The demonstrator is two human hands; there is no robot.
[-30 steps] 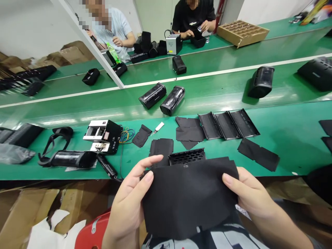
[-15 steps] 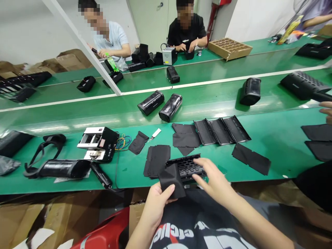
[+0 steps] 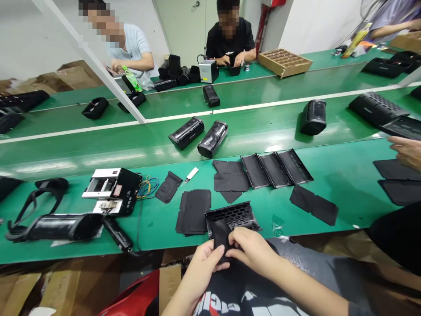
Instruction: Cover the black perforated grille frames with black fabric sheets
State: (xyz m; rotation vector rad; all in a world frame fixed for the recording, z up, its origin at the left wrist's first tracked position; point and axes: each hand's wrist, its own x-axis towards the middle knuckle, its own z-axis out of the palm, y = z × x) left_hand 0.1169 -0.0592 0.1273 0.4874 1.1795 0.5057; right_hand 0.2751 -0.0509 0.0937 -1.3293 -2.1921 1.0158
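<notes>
A piece of black cloth (image 3: 222, 232) is held between my two hands at the table's front edge. My left hand (image 3: 210, 256) pinches it from the left, thumb on top. On its right side, the curled fingers of my right hand (image 3: 245, 245) grip it too. Just beyond, a black perforated grille (image 3: 240, 213) lies on the table, its lower left part hidden by the cloth. To its left is a stack of black cloth pieces (image 3: 194, 211). Further back, more cloth pieces (image 3: 231, 181) lie beside several black panels (image 3: 272, 169) in a row.
A white-and-black machine (image 3: 113, 191) with cables stands at the left, near a black cylindrical device (image 3: 62, 227). Black speaker-like units (image 3: 213, 138) sit on the green conveyor (image 3: 259, 127). Co-workers work across it; another person's hand (image 3: 408, 151) is at the right.
My right hand has moved from the grille to the cloth and closed on it. The other person's hand at right reaches further into view. The camera view has shifted slightly.
</notes>
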